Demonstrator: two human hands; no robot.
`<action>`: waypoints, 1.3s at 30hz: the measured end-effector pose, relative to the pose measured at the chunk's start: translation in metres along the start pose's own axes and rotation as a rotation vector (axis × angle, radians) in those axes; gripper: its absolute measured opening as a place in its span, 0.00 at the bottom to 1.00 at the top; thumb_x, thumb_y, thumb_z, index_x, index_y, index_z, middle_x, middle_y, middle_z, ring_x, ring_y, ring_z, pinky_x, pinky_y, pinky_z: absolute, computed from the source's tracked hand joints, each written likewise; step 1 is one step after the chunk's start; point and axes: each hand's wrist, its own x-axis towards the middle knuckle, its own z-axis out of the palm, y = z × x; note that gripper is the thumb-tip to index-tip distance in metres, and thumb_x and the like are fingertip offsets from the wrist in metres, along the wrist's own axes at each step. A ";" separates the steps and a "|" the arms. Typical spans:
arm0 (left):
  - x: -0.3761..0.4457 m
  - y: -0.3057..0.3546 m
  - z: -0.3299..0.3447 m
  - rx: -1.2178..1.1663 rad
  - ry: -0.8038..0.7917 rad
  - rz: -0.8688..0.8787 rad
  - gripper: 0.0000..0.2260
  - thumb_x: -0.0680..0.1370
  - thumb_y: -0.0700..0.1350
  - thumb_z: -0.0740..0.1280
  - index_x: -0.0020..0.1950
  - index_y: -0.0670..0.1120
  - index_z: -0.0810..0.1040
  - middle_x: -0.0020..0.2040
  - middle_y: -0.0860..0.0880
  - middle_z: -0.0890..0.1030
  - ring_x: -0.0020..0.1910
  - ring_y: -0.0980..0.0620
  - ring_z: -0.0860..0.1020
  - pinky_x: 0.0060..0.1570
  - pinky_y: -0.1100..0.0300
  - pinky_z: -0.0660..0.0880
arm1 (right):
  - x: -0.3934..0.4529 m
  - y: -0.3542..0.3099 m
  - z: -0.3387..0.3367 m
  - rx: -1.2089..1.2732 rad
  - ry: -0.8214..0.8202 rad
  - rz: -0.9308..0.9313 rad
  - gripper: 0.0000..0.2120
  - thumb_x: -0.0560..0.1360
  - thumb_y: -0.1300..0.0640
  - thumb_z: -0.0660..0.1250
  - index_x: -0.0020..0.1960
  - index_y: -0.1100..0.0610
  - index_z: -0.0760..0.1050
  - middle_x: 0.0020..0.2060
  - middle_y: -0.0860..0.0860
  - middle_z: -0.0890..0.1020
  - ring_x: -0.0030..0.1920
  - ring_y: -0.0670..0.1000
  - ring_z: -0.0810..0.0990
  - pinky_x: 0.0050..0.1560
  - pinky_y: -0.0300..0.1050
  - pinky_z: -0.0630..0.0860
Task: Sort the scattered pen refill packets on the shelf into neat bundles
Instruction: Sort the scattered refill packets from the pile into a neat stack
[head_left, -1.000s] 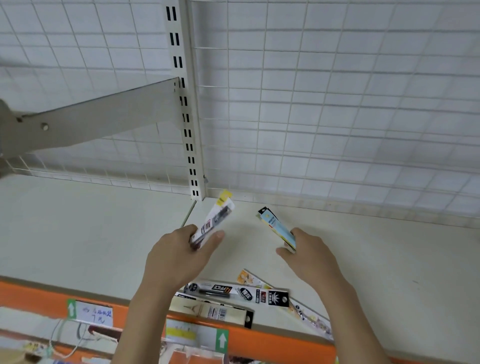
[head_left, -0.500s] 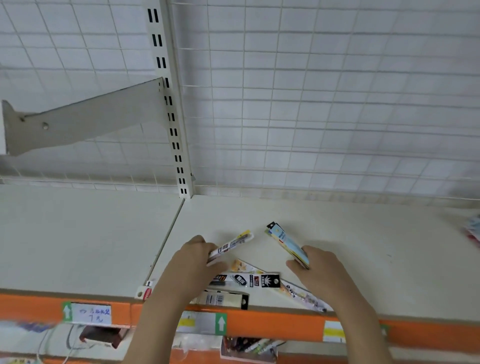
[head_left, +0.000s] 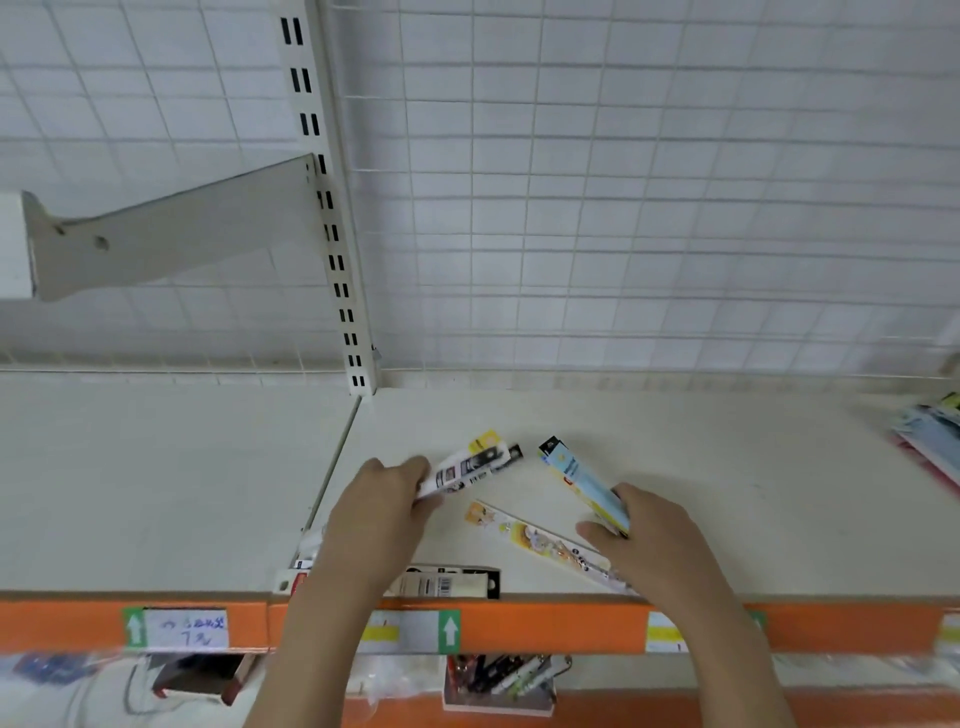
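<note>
Left hand (head_left: 382, 512) grips black-and-white flat plastic refill packets (head_left: 470, 467); right hand (head_left: 652, 535) grips pale-blue flat packets (head_left: 579, 480). Light, thin, slippery, bendable; best pinched mid-length.

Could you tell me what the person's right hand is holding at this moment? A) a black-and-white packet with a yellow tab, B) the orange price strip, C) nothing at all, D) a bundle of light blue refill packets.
D: the right hand grips the light blue refill packets, tilted up off the shelf, while the left hand holds the black-and-white ones.
</note>
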 end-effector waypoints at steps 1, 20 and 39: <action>0.000 -0.003 -0.004 -0.016 0.060 -0.009 0.09 0.78 0.48 0.63 0.42 0.47 0.67 0.31 0.51 0.64 0.40 0.47 0.67 0.35 0.57 0.62 | 0.000 0.000 0.000 -0.019 -0.003 -0.011 0.13 0.74 0.46 0.67 0.41 0.54 0.69 0.33 0.49 0.74 0.35 0.50 0.76 0.37 0.45 0.72; -0.071 0.007 -0.002 0.016 0.275 -0.341 0.06 0.78 0.40 0.59 0.54 0.44 0.72 0.28 0.54 0.66 0.28 0.53 0.65 0.25 0.67 0.57 | -0.008 -0.002 -0.002 -0.116 -0.116 -0.196 0.19 0.72 0.36 0.64 0.45 0.52 0.67 0.40 0.46 0.68 0.40 0.49 0.73 0.37 0.43 0.68; -0.100 0.017 -0.005 0.019 0.258 -0.415 0.08 0.78 0.46 0.62 0.40 0.49 0.70 0.30 0.54 0.69 0.27 0.58 0.67 0.25 0.66 0.60 | -0.017 -0.005 -0.008 -0.294 -0.090 -0.299 0.06 0.79 0.56 0.56 0.47 0.53 0.59 0.32 0.46 0.65 0.40 0.52 0.68 0.34 0.43 0.63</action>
